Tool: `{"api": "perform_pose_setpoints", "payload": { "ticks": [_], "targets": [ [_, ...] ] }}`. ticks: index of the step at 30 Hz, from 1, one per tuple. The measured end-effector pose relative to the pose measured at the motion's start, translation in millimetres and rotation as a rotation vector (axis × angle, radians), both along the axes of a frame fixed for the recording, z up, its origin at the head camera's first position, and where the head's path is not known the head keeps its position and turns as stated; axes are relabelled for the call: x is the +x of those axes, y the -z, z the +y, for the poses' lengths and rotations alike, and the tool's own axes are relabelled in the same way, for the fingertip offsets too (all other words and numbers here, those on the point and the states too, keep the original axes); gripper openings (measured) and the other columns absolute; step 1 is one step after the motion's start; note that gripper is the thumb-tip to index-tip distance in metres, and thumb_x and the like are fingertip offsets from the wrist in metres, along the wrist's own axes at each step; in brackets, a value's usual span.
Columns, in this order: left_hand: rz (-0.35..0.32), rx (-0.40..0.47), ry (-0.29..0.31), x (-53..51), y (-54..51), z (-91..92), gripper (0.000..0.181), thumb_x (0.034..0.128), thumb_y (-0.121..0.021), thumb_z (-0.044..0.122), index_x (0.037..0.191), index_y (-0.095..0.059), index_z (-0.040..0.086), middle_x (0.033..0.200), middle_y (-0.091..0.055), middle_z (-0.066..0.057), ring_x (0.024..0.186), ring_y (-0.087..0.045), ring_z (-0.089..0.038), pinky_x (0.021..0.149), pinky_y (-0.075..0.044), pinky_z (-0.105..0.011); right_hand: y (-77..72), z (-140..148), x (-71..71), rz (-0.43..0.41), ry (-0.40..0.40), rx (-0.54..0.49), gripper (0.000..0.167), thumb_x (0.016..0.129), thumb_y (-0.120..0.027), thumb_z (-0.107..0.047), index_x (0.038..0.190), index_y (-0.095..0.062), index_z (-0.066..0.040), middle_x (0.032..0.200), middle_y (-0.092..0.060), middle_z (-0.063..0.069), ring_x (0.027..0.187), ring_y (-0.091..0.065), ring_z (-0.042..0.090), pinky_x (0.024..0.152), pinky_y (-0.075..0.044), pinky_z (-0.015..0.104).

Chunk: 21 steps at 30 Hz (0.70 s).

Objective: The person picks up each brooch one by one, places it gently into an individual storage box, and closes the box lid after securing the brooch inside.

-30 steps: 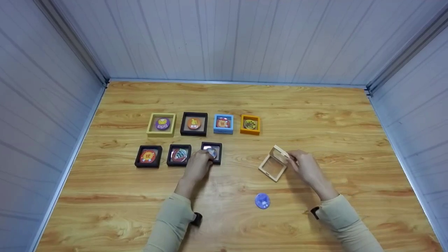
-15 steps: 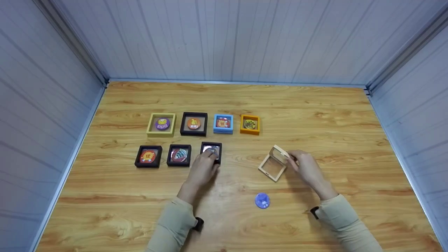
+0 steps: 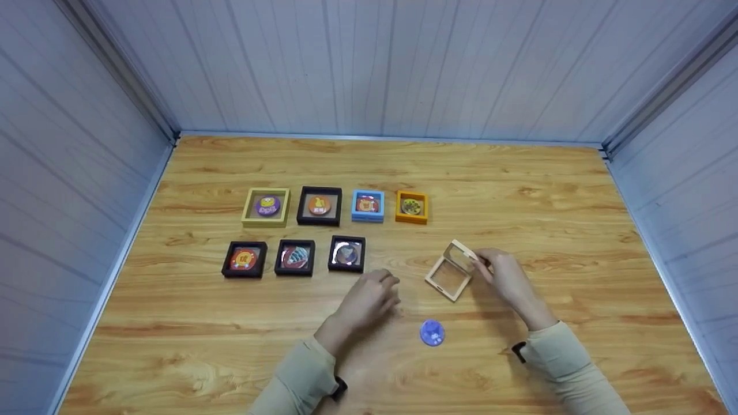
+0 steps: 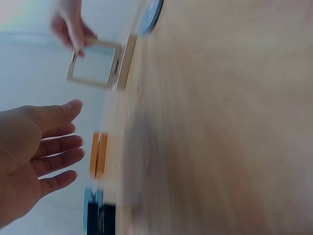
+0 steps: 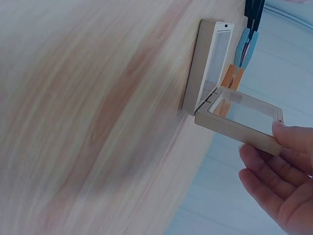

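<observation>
My right hand (image 3: 507, 279) pinches the raised lid of a beige hinged display frame (image 5: 208, 66) between thumb and fingers. The frame's other half lies flat on the table, and both halves have clear windows. My left hand (image 3: 369, 297) is above the table between the dark frames and the beige one, fingers spread and loosely bent. Nothing is in it, as the left wrist view shows its bare palm. A round purple badge (image 3: 432, 332) lies on the table nearer me, apart from both hands. Closest on the left hand's far side is a black frame (image 3: 347, 254) holding a round badge.
Two more black frames with badges, one (image 3: 244, 259) at the left and another (image 3: 295, 257), continue the near row. Behind them stand a yellow frame (image 3: 266, 207), a larger black frame (image 3: 319, 206), a blue frame (image 3: 368, 206) and an orange frame (image 3: 411, 207). Pale panel walls (image 3: 369, 69) border the table.
My left hand has let go of the black frame at the near row's right end and moved right and toward me. The right hand holds the beige lid as before.
</observation>
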State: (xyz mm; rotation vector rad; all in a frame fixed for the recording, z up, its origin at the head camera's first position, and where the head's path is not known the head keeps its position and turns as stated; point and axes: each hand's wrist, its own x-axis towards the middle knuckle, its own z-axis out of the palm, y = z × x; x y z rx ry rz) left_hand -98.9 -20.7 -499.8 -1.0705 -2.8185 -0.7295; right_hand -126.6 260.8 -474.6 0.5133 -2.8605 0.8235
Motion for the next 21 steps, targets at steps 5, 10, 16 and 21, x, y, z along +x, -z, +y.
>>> {"api": "perform_pose_setpoints", "payload": {
  "ticks": [5, 10, 16, 21],
  "targets": [
    [-0.016, -0.024, 0.138, 11.2, -1.2, 16.5, 0.038, 0.0805, -0.063, 0.027, 0.108, -0.059, 0.002, 0.103, -0.056, -0.007, 0.096, -0.052, -0.018, 0.085, -0.041, -0.029, 0.0, 0, -0.7, 0.002, 0.004, 0.004, 0.01, 0.079, -0.064, -0.002, 0.088, -0.066, 0.003, 0.068, -0.059, 0.004, 0.06, -0.051, 0.012, 0.054, -0.044, 0.03],
    [-0.009, -0.063, 0.26, 20.2, -1.3, 30.0, 0.043, 0.0787, -0.064, 0.033, 0.109, -0.059, 0.004, 0.105, -0.055, -0.006, 0.096, -0.052, -0.016, 0.086, -0.04, -0.025, 0.0, 1, -0.1, 0.004, 0.004, 0.021, 0.012, 0.08, -0.063, -0.004, 0.089, -0.065, 0.003, 0.068, -0.059, 0.004, 0.059, -0.051, 0.013, 0.052, -0.042, 0.03],
    [-0.038, -0.134, 0.351, 27.4, 0.9, 43.9, 0.048, 0.0765, -0.066, 0.037, 0.113, -0.057, 0.007, 0.108, -0.054, -0.004, 0.098, -0.051, -0.013, 0.085, -0.04, -0.024, 1.0, 1, -1.2, 0.001, 0.003, 0.009, 0.01, 0.079, -0.064, -0.003, 0.087, -0.065, 0.004, 0.069, -0.06, 0.005, 0.061, -0.054, 0.015, 0.054, -0.044, 0.033],
    [-0.052, -0.163, 0.397, 32.9, 4.3, 52.5, 0.053, 0.0755, -0.065, 0.04, 0.116, -0.054, 0.008, 0.11, -0.052, -0.003, 0.098, -0.05, -0.012, 0.084, -0.04, -0.024, 1.2, 1, -1.2, -0.012, 0.015, 0.012, 0.011, 0.08, -0.063, -0.004, 0.088, -0.065, 0.003, 0.07, -0.06, 0.005, 0.063, -0.055, 0.017, 0.056, -0.046, 0.034]
  ]
}}
